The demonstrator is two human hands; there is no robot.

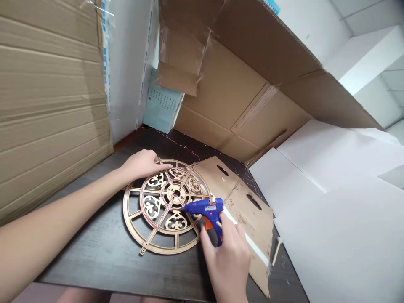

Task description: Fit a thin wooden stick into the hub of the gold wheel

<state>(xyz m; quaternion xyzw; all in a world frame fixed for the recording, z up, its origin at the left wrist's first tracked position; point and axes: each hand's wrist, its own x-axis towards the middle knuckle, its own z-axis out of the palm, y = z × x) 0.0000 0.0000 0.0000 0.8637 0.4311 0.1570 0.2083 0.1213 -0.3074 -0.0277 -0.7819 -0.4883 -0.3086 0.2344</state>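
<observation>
cardboard panels border a dark table.

Blue plastic glue gun, orange trigger, in your right hand, round tan wooden frame, scroll-patterned, under your left hand, dark table beneath

No wording can be made out clearly; the printed marks lie around the wooden wheel. At its right side, the blue glue gun bears a small white label on its body, with print too tiny to read. Beyond the wheel, a pale blue book-like thing shows columns of small dark characters and a red square mark near their left end, all illegible. Left of that and farther from the wheel, tape strips along a white panel carry blurred blue lettering. High beyond the wheel to the right, a bright blue label has unreadable pale characters.
</observation>
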